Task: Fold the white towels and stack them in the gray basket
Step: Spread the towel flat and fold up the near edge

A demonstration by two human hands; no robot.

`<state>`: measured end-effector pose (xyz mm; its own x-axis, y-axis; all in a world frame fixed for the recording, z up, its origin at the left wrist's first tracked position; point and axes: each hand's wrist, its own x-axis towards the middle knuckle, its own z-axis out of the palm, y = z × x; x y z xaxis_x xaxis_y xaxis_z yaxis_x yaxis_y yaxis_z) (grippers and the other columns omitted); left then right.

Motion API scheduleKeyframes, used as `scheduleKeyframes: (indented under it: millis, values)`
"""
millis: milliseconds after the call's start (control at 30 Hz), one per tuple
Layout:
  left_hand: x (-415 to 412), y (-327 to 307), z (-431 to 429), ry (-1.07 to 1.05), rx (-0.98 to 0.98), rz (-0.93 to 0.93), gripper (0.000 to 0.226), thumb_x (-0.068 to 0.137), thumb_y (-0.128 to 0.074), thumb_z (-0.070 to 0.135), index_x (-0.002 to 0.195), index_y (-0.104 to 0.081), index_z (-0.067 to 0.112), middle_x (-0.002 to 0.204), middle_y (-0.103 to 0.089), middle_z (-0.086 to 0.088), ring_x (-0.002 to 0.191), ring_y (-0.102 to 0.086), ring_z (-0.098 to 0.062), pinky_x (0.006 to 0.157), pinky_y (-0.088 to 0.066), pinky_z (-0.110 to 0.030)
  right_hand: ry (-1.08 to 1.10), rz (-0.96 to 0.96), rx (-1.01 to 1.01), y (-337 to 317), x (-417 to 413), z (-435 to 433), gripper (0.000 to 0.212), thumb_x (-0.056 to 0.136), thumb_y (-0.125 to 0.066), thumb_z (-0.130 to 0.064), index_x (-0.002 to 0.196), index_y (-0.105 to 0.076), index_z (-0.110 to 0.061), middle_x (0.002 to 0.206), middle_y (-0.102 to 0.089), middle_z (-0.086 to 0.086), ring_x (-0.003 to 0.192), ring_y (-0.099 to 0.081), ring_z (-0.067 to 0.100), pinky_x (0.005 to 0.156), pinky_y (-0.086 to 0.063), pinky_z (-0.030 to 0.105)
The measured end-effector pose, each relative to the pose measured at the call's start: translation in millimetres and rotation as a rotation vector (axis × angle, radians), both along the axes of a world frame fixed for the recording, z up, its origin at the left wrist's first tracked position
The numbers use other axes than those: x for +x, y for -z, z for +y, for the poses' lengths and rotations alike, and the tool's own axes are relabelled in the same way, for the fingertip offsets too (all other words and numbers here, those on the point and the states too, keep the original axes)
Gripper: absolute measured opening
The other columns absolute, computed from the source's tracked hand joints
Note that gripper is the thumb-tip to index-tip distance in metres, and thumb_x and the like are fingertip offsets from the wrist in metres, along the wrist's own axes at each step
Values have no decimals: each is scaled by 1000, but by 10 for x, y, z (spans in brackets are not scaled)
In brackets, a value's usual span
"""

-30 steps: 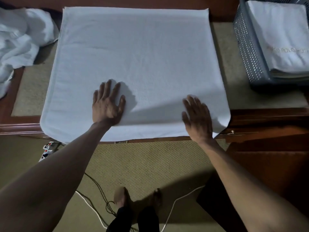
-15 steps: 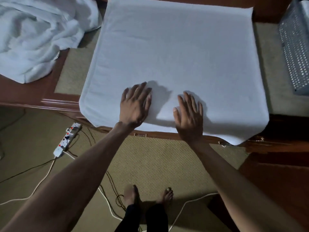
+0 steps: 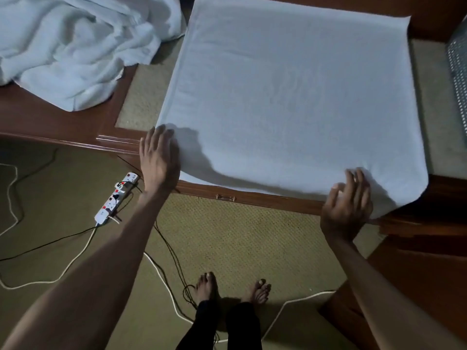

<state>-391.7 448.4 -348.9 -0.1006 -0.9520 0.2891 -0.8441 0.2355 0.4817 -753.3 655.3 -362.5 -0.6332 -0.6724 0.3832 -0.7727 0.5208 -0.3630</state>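
Observation:
A white towel (image 3: 290,97), folded flat, lies spread on the padded wooden table (image 3: 429,122), and its near edge hangs over the front rim. My left hand (image 3: 159,157) rests against the towel's near left corner with straight fingers. My right hand (image 3: 348,203) is at the near right corner, with its curled fingers pinching the towel's edge. Only a strip of the gray basket (image 3: 458,59) shows at the right border. What it holds is out of view.
A crumpled pile of white towels (image 3: 75,46) lies on the table at the far left. Below the table, on the carpet, are a white power strip (image 3: 117,195), several cables and my bare feet (image 3: 232,289).
Both hands slid apart from the middle of the towel's near edge to its two near corners. The view shifted left, so most of the basket left the frame and more of the towel pile shows.

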Motion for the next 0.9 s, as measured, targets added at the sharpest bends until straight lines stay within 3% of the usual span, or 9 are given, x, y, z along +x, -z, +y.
scheduleKeyframes:
  millis: [100, 233, 300, 367, 433, 500, 667, 800, 900]
  values:
    - [-175, 40, 437, -311, -58, 304, 30, 105, -46, 27, 125, -63, 12, 127, -63, -7, 120, -53, -24, 101, -40, -37, 301, -300, -132, 33, 94, 153, 40, 107, -41, -31, 139, -51, -10, 148, -48, 14, 133, -48, 33, 100, -40, 44]
    - [-598, 23, 826, -778, 193, 951, 36, 103, -49, 34, 117, -51, 1, 103, -54, -5, 91, -52, -12, 83, -42, -26, 924, -1079, -360, 80, 64, -72, 50, 109, -37, -35, 145, -45, -1, 149, -49, 21, 133, -50, 36, 103, -38, 33]
    - [-764, 38, 817, -918, 453, 1300, 52, 102, -49, 53, 123, -49, 6, 119, -58, -16, 107, -59, -24, 94, -44, -33, 1018, -1479, -482, 224, -35, -175, 71, 103, -34, -61, 154, -37, -11, 158, -41, 12, 141, -44, 33, 113, -39, 42]
    - [-852, 99, 775, -912, 686, 1536, 91, 86, -51, 82, 153, -40, 21, 158, -41, -10, 140, -47, -32, 117, -36, -48, 956, -1760, -621, 412, -146, -265, 89, 88, -33, -84, 158, -30, -30, 164, -32, 0, 147, -37, 28, 117, -33, 54]
    - [-869, 240, 708, -817, 762, 1680, 114, 60, -60, 96, 155, -36, 39, 160, -42, -2, 139, -48, -31, 116, -38, -52, 806, -1861, -727, 516, -251, -355, 93, 79, -33, -92, 154, -37, -38, 162, -37, -2, 145, -40, 29, 119, -29, 56]
    - [-859, 377, 634, -776, 764, 1761, 117, 50, -68, 96, 149, -45, 39, 144, -57, -3, 125, -59, -32, 104, -50, -54, 667, -1909, -813, 472, -291, -425, 92, 75, -36, -94, 145, -51, -36, 150, -52, 2, 133, -53, 33, 114, -37, 59]
    - [-890, 463, 652, -771, 779, 1885, 99, 67, -68, 87, 141, -54, 24, 129, -63, -8, 114, -63, -35, 103, -49, -61, 812, -1937, -964, 540, -325, -278, 90, 75, -44, -93, 129, -62, -23, 131, -66, 7, 115, -65, 33, 100, -51, 57]
    - [-807, 463, 797, -672, 859, 2055, 95, 62, -74, 85, 134, -60, 24, 131, -66, -13, 116, -64, -42, 96, -53, -62, 708, -1902, -1045, 550, -296, -63, 83, 82, -39, -89, 131, -64, -26, 136, -64, 5, 123, -61, 32, 110, -44, 57]
    - [-692, 428, 930, -609, 888, 2027, 97, 61, -71, 88, 137, -59, 28, 133, -67, -11, 120, -63, -40, 101, -51, -61, 666, -1840, -1037, 452, -292, 54, 81, 85, -34, -87, 136, -62, -32, 144, -60, 0, 129, -58, 30, 115, -39, 54]
